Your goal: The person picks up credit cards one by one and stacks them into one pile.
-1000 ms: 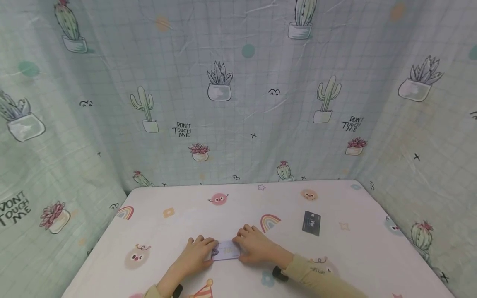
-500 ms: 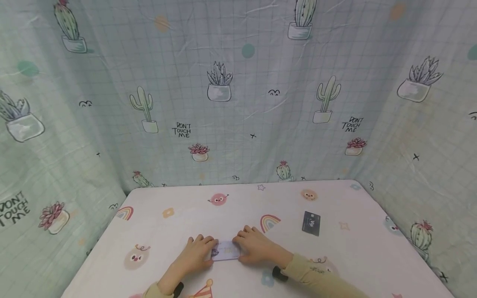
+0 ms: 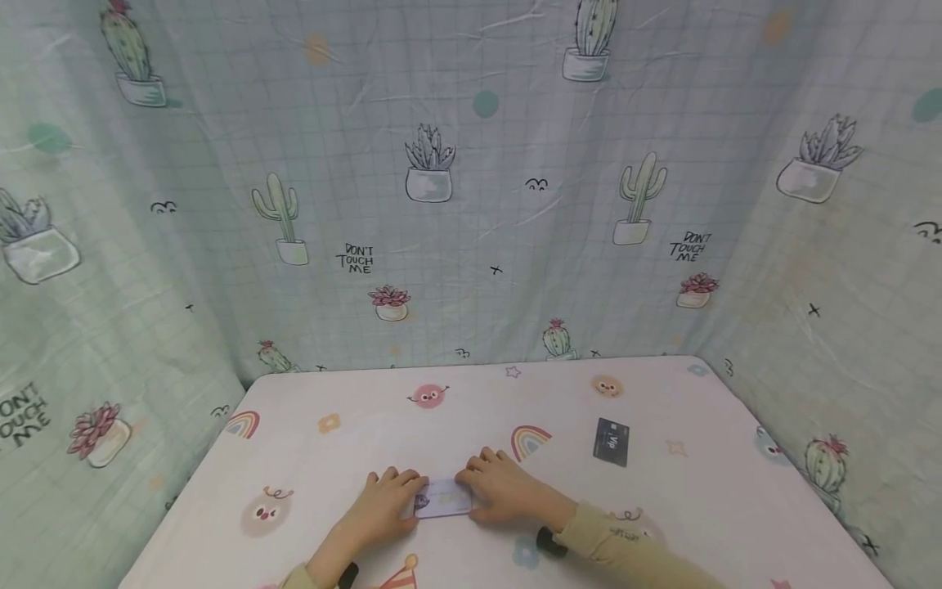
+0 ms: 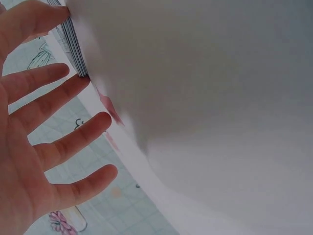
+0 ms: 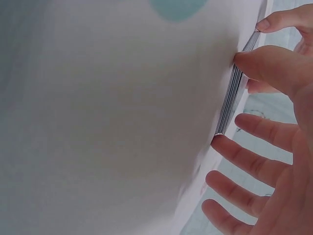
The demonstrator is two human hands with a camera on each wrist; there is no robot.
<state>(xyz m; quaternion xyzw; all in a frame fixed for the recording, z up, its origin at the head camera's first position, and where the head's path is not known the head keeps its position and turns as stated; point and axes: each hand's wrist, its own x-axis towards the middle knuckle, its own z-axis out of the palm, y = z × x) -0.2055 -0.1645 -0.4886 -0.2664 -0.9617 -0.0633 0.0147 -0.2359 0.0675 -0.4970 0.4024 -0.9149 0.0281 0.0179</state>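
A stack of cards with a pale purple top card (image 3: 443,499) lies flat on the table between my hands in the head view. My left hand (image 3: 384,503) pinches its left end. At the right end, my right hand (image 3: 508,491) grips the stack between thumb and a finger. The left wrist view shows the layered edges of the stack (image 4: 74,46) between the thumb and middle finger of my left hand (image 4: 29,132). From the right wrist, several card edges of the stack (image 5: 230,98) show against my right hand (image 5: 279,161), whose remaining fingers are spread.
A dark card marked "Vip" (image 3: 612,442) lies on the table to the right of and beyond my right hand. The pale pink table cover (image 3: 331,466) has printed rainbows and faces. A cactus-patterned curtain (image 3: 456,303) stands behind and at both sides.
The head view has shifted slightly, so everything appears a little further left. Both hands keep their hold on the card stack, with no clear movement across the table.
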